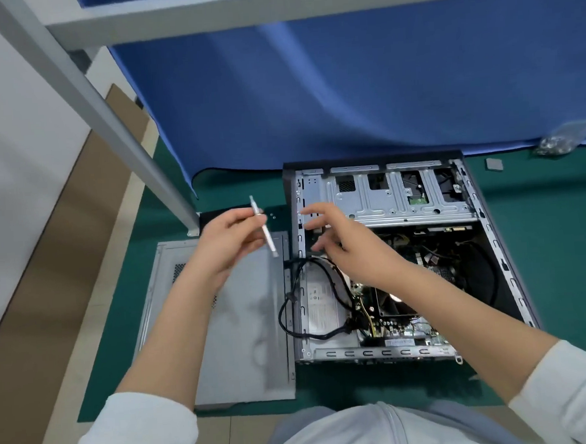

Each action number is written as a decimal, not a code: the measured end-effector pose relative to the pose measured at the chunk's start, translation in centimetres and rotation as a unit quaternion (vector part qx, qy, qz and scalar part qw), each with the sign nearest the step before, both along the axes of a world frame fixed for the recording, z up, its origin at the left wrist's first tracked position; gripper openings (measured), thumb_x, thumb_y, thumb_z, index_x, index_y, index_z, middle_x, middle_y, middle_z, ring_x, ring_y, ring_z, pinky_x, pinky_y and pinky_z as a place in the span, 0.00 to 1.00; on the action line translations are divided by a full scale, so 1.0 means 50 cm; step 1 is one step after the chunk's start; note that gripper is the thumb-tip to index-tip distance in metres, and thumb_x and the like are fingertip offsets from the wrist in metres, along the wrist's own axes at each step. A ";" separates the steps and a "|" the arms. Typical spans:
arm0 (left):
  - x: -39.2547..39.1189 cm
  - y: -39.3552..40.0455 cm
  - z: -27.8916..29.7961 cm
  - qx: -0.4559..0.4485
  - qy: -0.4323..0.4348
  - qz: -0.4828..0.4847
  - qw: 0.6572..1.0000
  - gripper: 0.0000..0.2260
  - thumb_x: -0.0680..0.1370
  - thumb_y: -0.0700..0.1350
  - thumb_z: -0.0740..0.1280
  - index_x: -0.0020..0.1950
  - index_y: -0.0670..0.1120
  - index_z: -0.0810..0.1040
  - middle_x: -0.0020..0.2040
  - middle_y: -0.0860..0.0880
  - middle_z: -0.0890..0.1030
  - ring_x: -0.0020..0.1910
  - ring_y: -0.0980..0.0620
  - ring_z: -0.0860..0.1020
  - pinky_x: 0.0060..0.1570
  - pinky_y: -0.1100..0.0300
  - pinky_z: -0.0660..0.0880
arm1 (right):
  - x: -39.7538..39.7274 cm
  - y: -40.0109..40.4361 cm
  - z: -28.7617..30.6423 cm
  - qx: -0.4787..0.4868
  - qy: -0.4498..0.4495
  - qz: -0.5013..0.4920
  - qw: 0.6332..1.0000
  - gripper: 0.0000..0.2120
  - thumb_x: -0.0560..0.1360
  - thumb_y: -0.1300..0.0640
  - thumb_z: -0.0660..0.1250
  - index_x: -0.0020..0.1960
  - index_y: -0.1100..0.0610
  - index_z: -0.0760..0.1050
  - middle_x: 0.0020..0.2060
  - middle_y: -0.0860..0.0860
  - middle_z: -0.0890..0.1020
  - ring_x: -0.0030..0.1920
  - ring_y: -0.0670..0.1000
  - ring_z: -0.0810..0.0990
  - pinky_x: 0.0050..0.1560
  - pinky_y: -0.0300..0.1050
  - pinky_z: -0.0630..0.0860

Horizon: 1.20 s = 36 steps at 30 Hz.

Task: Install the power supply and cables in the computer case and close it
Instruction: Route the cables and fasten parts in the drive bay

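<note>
Pinching a slim screwdriver [264, 227] clear of the work, the left hand [229, 241] is waiting — the right hand [346, 242], fingers spread, is hovering over the open case [503, 264] beside it.

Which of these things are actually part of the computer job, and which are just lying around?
Part of the job:
- open computer case
- power supply
- black cable
- side panel
- slim screwdriver, held in the left hand

Just lying about:
- clear bag of small parts
- small grey square piece
- blue cloth
</note>
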State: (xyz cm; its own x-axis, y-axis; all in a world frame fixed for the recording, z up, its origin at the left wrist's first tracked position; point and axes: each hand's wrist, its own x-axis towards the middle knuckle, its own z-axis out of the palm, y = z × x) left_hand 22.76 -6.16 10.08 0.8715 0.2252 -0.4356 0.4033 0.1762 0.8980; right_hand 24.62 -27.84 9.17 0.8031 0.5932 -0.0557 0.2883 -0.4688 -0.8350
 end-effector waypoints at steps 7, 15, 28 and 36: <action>0.008 -0.096 0.021 -0.206 0.039 -0.135 0.968 0.16 0.69 0.41 0.70 0.56 0.41 0.78 0.45 0.46 0.83 0.43 0.52 0.81 0.46 0.61 0.79 | 0.021 -0.020 0.017 0.014 -0.121 0.037 0.992 0.18 0.76 0.63 0.65 0.55 0.40 0.71 0.44 0.37 0.79 0.44 0.38 0.78 0.44 0.36 0.75; -0.005 -0.135 -0.005 -0.266 0.094 -0.159 0.946 0.09 0.72 0.45 0.69 0.50 0.45 0.79 0.43 0.48 0.81 0.35 0.55 0.78 0.45 0.59 0.74 | -0.001 -0.047 -0.008 0.056 -0.071 0.036 0.995 0.09 0.77 0.49 0.63 0.54 0.40 0.65 0.40 0.44 0.79 0.39 0.46 0.79 0.41 0.51 0.78; 0.018 -0.164 -0.022 -0.252 0.078 -0.117 0.958 0.08 0.71 0.49 0.69 0.47 0.47 0.82 0.42 0.49 0.80 0.37 0.55 0.77 0.44 0.60 0.73 | 0.003 -0.043 -0.039 0.108 -0.034 -0.039 0.993 0.04 0.77 0.41 0.56 0.50 0.39 0.64 0.38 0.39 0.78 0.35 0.44 0.77 0.36 0.44 0.74; 0.025 -0.175 -0.036 -0.256 0.086 -0.126 0.955 0.09 0.77 0.42 0.65 0.54 0.41 0.79 0.43 0.46 0.79 0.38 0.54 0.76 0.39 0.62 0.76 | 0.009 -0.040 -0.047 0.143 -0.022 -0.062 0.988 0.06 0.77 0.41 0.58 0.48 0.40 0.71 0.36 0.40 0.80 0.35 0.44 0.79 0.36 0.37 0.74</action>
